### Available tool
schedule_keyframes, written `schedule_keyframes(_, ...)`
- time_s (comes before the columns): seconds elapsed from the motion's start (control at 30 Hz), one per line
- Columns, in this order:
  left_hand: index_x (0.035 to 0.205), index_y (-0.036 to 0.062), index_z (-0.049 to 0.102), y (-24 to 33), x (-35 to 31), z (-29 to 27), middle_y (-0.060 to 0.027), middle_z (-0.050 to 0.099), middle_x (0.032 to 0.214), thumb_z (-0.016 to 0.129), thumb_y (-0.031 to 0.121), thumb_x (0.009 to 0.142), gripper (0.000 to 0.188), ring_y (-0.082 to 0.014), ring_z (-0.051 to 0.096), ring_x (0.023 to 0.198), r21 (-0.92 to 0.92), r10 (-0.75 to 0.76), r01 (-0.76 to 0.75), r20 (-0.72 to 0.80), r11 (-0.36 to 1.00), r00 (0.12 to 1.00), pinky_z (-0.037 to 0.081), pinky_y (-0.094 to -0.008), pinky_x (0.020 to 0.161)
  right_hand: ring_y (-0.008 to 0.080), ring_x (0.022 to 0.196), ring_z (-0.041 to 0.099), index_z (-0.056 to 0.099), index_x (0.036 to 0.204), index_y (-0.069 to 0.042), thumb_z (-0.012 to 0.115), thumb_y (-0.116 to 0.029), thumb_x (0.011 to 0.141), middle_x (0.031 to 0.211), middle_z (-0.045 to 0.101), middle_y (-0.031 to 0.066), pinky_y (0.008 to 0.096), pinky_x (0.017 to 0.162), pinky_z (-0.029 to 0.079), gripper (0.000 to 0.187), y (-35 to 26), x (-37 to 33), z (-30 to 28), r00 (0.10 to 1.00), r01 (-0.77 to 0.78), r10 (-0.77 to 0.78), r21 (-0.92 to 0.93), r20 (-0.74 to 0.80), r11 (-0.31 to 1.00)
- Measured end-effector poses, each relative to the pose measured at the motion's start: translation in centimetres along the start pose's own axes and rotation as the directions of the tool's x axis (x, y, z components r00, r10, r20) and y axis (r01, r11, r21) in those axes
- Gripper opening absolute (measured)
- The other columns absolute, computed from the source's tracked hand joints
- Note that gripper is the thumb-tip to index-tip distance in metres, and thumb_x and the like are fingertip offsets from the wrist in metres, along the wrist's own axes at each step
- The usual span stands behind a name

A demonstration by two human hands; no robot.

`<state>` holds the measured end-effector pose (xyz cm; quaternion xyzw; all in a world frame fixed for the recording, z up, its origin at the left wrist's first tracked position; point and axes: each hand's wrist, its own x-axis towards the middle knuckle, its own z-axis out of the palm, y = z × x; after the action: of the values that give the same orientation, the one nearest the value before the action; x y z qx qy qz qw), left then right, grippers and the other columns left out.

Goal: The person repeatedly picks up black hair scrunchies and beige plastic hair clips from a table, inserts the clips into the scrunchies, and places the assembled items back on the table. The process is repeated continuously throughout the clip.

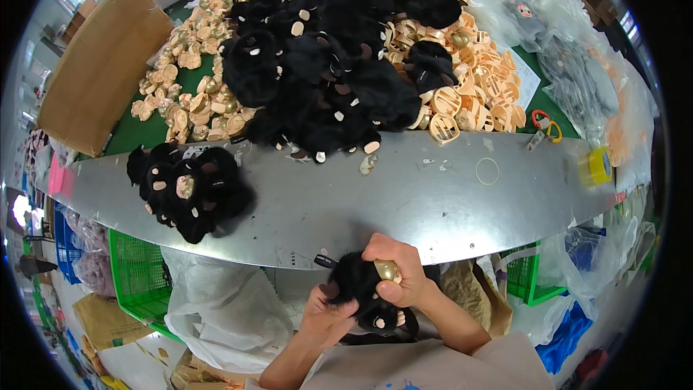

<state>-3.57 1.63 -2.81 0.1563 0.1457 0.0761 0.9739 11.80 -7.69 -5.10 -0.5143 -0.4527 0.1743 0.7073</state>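
A small black plush toy is held just off the table's near edge, in front of my body. My left hand is closed on its lower left side, thumb and fingers pinching the dark fur. In my right hand is a shiny gold rounded piece, gripped between thumb and fingers against the plush's upper right side. Part of that piece is hidden by my fingers, so I cannot tell how far it sits inside the plush. A black tag sticks out at the plush's upper left.
A large pile of black plush toys lies at the back among peach plastic shells and gold-and-peach pieces. More black plushes lie on the metal tabletop at left. Scissors and yellow tape are at right; green crates stand below.
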Motion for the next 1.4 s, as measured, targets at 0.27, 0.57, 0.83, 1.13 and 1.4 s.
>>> schedule_keyframes(0.27, 0.107, -0.0015, 0.062, -0.1, 0.0, 0.3, -0.0086, 0.063, 0.112, 0.064, -0.010, 0.083, 0.026, -0.0149, 0.062, 0.102, 0.235, 0.046, -0.011, -0.142, 0.972, 0.989, 0.051, -0.0308, 0.088, 0.0267, 0.072, 0.051, 0.054, 0.114, -0.004, 0.068, -0.032, 0.086, 0.080, 0.052, 0.0104, 0.0365, 0.064, 0.043, 0.042, -0.4, 0.0, -1.1, 0.994, 0.091, -0.075, -0.208, 0.084, 0.974)
schedule_keyframes(0.57, 0.113, -0.0011, 0.064, 0.5, 0.5, 3.0, -0.0015, 0.066, 0.100, 0.074, 0.005, 0.084, 0.031, -0.0085, 0.057, 0.093, 0.681, 0.316, -0.116, -0.177, 0.723, 0.932, 0.046, -0.0250, 0.086, 0.0279, 0.064, 0.044, 0.056, 0.111, -0.001, 0.045, -0.027, 0.093, 0.078, 0.050, 0.0126, 0.0388, 0.060, 0.040, 0.033, -1.8, -0.2, 0.0, 0.983, 0.184, -0.174, -0.317, 0.059, 0.930)
schedule_keyframes(0.83, 0.116, -0.0027, 0.063, 0.6, 0.5, 2.8, -0.0022, 0.066, 0.103, 0.069, 0.008, 0.090, 0.028, -0.0090, 0.058, 0.092, 0.545, 0.306, -0.153, -0.202, 0.825, 0.930, 0.047, -0.0243, 0.085, 0.0176, 0.063, 0.055, 0.068, 0.107, 0.000, 0.075, -0.022, 0.079, 0.077, 0.064, 0.0080, 0.0276, 0.054, 0.043, 0.036, -3.4, 0.4, 0.4, 0.990, -0.036, -0.007, -0.296, -0.144, 0.955)
schedule_keyframes(1.13, 0.108, -0.0038, 0.064, 0.7, 0.9, 3.2, -0.0022, 0.066, 0.097, 0.069, 0.007, 0.090, 0.022, -0.0067, 0.056, 0.087, 0.676, 0.347, -0.120, -0.211, 0.727, 0.914, 0.047, -0.0225, 0.079, 0.0182, 0.056, 0.051, 0.070, 0.101, 0.000, 0.078, -0.030, 0.077, 0.066, 0.058, 0.0058, 0.0279, 0.050, 0.040, 0.038, -2.4, -0.1, -0.1, 0.974, 0.068, -0.165, -0.497, -0.153, 0.865)
schedule_keyframes(1.4, 0.098, -0.0034, 0.062, 0.9, 0.9, 2.8, 0.0008, 0.061, 0.087, 0.069, 0.001, 0.088, 0.014, -0.0049, 0.053, 0.081, 0.817, 0.430, -0.133, -0.151, 0.562, 0.890, 0.045, -0.0200, 0.073, 0.0185, 0.050, 0.039, 0.072, 0.101, -0.006, 0.081, -0.030, 0.071, 0.057, 0.042, 0.0014, 0.0289, 0.047, 0.033, 0.039, -2.5, 0.1, 0.2, 0.951, 0.192, -0.307, -0.715, -0.034, 0.673)
